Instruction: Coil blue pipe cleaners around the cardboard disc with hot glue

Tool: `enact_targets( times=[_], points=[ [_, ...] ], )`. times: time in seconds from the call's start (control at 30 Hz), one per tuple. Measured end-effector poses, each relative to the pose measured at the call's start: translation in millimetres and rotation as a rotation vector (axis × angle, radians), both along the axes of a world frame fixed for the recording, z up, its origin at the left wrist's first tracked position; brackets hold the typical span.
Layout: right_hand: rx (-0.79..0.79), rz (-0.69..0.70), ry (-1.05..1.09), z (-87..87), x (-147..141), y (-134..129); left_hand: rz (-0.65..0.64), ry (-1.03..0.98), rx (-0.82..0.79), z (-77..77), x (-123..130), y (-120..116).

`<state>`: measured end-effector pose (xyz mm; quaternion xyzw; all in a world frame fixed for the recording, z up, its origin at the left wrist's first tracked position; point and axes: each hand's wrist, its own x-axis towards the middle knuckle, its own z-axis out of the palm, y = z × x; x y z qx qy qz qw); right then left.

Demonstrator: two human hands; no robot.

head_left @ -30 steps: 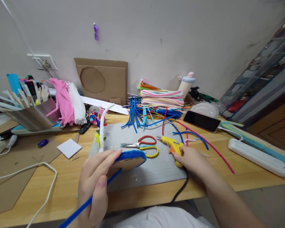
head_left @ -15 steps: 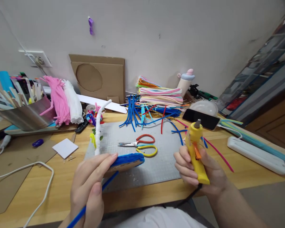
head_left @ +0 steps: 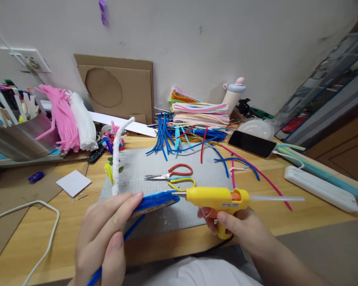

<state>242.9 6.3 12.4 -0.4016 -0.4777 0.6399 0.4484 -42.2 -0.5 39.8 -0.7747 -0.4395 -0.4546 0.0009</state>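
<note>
My left hand (head_left: pixel 104 238) is closed on a cardboard piece (head_left: pixel 158 203) whose top is covered in blue pipe cleaner; a loose blue strand (head_left: pixel 134 227) hangs beneath it and passes under my thumb. My right hand (head_left: pixel 235 224) grips a yellow glue gun (head_left: pixel 214 198), its nozzle pointing left at the right end of the blue-covered piece. A clear glue stick (head_left: pixel 277 198) sticks out of the gun's back. Behind the gun tip, scissors (head_left: pixel 179 177) with red and yellow handles lie on the grey mat (head_left: pixel 143 159).
A white fuzzy stem (head_left: pixel 116 159) stands at the mat's left side. Pipe cleaner bundles (head_left: pixel 199 113) and a bottle (head_left: pixel 233 97) are at the back. On the right are a phone (head_left: pixel 252 143) and a white power strip (head_left: pixel 320 188).
The glue gun has swung from pointing up to pointing left, and its tip has come to the blue piece's right end. The view has shifted slightly.
</note>
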Motion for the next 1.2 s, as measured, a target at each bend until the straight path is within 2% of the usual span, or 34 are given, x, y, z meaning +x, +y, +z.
enact_targets(
  times=[0.07,0.2,0.3,0.53,0.8,1.2],
  points=[
    [0.011,-0.045,-0.101,1.1,-2,-2,0.013,-0.014,-0.001,0.5,1,0],
    [0.0,-0.174,-0.168,2.4,-6,-7,0.017,-0.002,0.012,0.9,3,-1],
    [0.004,-0.202,-0.236,-1.0,-5,-8,0.01,0.004,0.016,0.4,3,-1],
    [0.064,-0.159,-0.358,-13.5,4,-3,0.015,-0.021,0.034,-1.0,4,0],
    [0.089,-0.152,-0.43,-12.1,3,-3,0.028,-0.008,0.032,0.0,3,-1],
    [0.062,-0.176,-0.389,-17.2,13,-2,0.015,0.022,0.041,-5.9,-5,1]
  ],
)
